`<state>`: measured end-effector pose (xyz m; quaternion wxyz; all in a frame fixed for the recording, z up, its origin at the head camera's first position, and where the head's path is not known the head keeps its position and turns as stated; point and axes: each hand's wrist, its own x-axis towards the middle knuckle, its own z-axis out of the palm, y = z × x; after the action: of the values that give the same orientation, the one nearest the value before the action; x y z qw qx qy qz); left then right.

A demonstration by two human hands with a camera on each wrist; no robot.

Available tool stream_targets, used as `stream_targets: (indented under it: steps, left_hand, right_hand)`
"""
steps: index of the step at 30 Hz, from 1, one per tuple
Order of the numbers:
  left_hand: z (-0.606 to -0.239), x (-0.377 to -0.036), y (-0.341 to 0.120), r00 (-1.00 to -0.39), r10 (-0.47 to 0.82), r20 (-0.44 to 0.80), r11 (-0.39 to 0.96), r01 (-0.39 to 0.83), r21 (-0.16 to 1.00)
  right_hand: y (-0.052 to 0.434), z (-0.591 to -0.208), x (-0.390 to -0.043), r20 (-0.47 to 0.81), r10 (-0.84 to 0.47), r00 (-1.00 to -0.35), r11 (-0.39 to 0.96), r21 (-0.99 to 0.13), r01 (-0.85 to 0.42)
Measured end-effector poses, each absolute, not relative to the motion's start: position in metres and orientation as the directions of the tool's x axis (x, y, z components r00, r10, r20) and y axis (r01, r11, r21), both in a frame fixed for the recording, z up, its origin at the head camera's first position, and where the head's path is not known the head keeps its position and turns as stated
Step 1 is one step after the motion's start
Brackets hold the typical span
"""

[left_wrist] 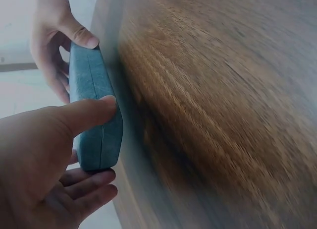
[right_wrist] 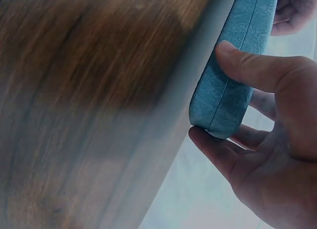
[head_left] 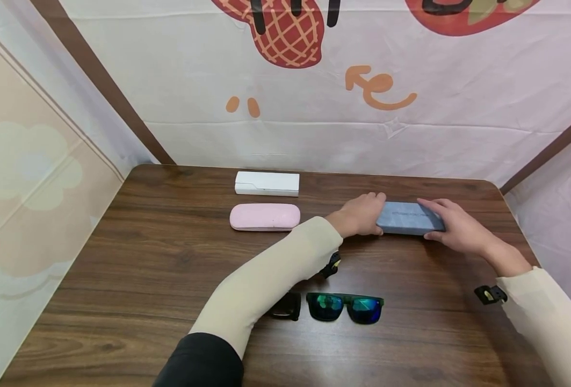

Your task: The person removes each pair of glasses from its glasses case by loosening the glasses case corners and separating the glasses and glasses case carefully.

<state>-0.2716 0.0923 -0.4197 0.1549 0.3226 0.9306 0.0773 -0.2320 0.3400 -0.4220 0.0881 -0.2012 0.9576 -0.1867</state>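
The wooden table carries three cases and sunglasses.

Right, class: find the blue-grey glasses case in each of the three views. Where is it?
Head: blue-grey glasses case right of centre on the table, between both hands.
Left wrist: upper left, standing on end in the picture.
Right wrist: upper right.
Shared landmark: the wooden table.

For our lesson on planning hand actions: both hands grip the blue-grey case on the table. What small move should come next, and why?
Probably lift the lid open. The left hand and right hand hold the blue-grey case at its ends, thumbs on the seam, and it looks closed. The sunglasses lie uncased on the table nearby.
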Motion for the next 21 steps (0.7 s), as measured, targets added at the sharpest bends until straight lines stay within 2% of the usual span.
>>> stream_targets:
  steps: [21]
  left_hand:
    - [-0.398,-0.253,0.041,-0.681,0.698,-0.222,0.714,0.637,0.291]
  right_hand:
    - [0.306,-0.405,-0.211,-0.052,-0.484,-0.873,0.817,-0.384,-0.43]
